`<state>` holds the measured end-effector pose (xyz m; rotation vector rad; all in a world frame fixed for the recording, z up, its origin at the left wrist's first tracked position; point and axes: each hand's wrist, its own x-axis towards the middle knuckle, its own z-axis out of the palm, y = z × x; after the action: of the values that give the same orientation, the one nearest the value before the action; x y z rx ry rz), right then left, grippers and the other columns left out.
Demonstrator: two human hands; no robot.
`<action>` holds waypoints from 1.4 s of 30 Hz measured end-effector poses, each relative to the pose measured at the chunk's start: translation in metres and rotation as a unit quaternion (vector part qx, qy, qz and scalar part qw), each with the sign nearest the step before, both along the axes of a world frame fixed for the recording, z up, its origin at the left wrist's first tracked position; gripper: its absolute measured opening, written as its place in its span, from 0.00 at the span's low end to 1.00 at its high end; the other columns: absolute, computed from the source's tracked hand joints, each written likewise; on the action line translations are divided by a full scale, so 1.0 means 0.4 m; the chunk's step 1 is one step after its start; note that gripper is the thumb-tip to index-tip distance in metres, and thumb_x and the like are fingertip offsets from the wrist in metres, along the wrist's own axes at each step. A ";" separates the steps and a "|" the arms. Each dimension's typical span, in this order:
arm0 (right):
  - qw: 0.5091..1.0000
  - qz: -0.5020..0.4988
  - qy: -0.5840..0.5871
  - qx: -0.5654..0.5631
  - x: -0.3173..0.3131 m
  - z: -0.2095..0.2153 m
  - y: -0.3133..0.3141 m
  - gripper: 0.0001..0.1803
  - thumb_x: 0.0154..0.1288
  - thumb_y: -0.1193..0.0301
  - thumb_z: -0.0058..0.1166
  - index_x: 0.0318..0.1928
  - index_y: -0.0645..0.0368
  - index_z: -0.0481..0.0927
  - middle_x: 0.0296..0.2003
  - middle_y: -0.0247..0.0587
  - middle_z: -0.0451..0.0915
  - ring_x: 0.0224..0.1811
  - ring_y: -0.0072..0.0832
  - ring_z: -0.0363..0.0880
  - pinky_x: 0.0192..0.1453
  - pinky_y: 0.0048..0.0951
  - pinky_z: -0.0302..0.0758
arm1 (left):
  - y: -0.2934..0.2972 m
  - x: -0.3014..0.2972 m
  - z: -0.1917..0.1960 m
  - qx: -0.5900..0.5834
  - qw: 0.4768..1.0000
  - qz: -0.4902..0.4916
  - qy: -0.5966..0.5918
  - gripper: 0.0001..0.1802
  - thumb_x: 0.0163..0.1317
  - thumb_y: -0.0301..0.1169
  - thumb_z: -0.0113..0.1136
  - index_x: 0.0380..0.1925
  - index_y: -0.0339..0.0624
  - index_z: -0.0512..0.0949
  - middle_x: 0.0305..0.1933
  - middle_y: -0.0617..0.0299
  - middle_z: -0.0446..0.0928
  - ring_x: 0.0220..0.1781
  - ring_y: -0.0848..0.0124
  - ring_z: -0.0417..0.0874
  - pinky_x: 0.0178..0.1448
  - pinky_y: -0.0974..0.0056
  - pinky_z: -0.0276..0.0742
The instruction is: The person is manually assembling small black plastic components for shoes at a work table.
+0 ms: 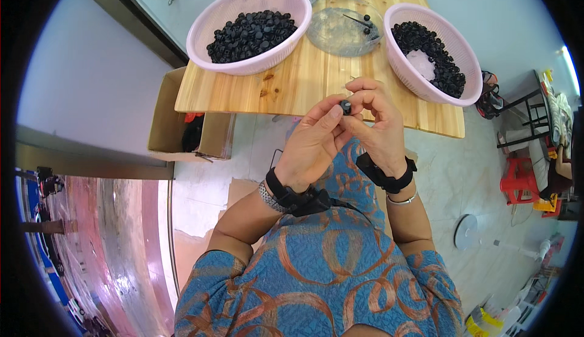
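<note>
A small round black part (346,107), knob-like in shape, is pinched between the fingertips of both my hands just in front of the table's near edge. My left hand (313,139) grips it with thumb and forefinger. From the other side, my right hand (380,121) closes on it with its fingers curled. Beyond them stands a pink basket (201,42) heaped with black parts (252,36), on the left. A second pink basket (468,72) on the right holds more black parts (447,72), and its pale bottom shows through.
Between the baskets, a clear round tray (331,39) holds two small black pieces and a thin dark tool (358,20). All rest on a wooden table (274,97). An open cardboard box (163,118) stands at its left, and a red stool (518,180) far right.
</note>
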<state>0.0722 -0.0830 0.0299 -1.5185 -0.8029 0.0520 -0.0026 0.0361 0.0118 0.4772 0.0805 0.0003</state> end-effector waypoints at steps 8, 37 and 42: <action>0.994 0.067 0.064 0.059 -0.024 -0.018 -0.051 0.15 0.50 0.82 0.57 0.41 0.63 0.73 0.44 0.37 0.71 0.38 0.18 0.71 0.42 0.21 0.72 | -0.030 -0.020 0.006 0.017 1.000 -0.008 0.009 0.13 0.66 0.30 0.46 0.50 0.42 0.69 0.47 0.58 0.74 0.49 0.72 0.76 0.54 0.68 0.74; 0.975 0.057 0.128 0.171 -0.050 -0.038 -0.110 0.14 0.53 0.85 0.56 0.42 0.64 0.78 0.45 0.39 0.69 0.41 0.20 0.69 0.46 0.19 0.69 | -0.065 -0.019 0.027 0.118 0.991 -0.068 0.005 0.14 0.66 0.34 0.47 0.48 0.38 0.71 0.43 0.63 0.75 0.44 0.75 0.76 0.49 0.69 0.74; 0.985 0.048 0.110 0.122 -0.033 -0.037 -0.126 0.14 0.53 0.83 0.57 0.42 0.65 0.78 0.45 0.40 0.70 0.42 0.20 0.69 0.46 0.19 0.68 | -0.062 -0.006 0.031 0.131 0.988 -0.081 0.016 0.14 0.66 0.34 0.47 0.47 0.38 0.72 0.43 0.64 0.76 0.44 0.76 0.76 0.49 0.70 0.74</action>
<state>0.0591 -0.1335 0.0150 -1.2195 -0.6781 0.1828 -0.0049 0.0111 0.0242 0.7454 0.0729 -0.1586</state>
